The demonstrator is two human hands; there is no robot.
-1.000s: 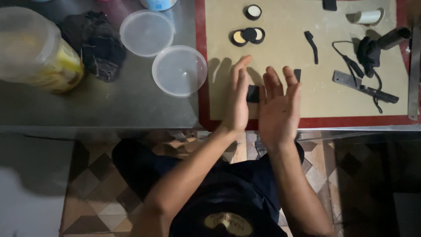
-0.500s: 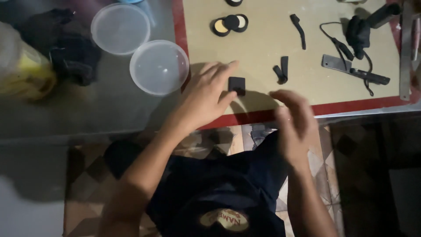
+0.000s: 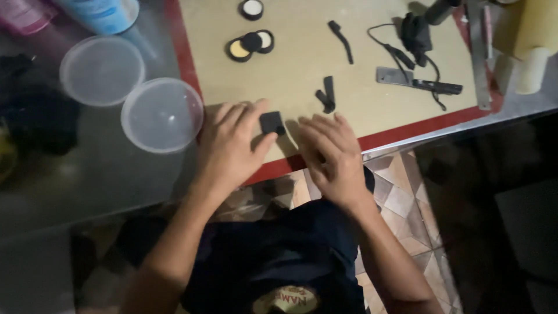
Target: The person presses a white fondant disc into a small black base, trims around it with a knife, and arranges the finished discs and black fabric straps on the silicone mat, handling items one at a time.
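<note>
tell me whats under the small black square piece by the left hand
The small black square piece lies flat on the tan cutting mat, between the left hand's thumb and fingers. Whatever might lie directly beneath it is covered by the piece itself.

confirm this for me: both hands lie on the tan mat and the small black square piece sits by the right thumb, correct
Not quite: in the head view the small black square piece sits by the left hand, at its thumb, not the right hand. Both hands do lie on the tan mat.

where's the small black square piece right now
In the head view, the small black square piece lies on the tan mat, touching the left hand's thumb.
</note>
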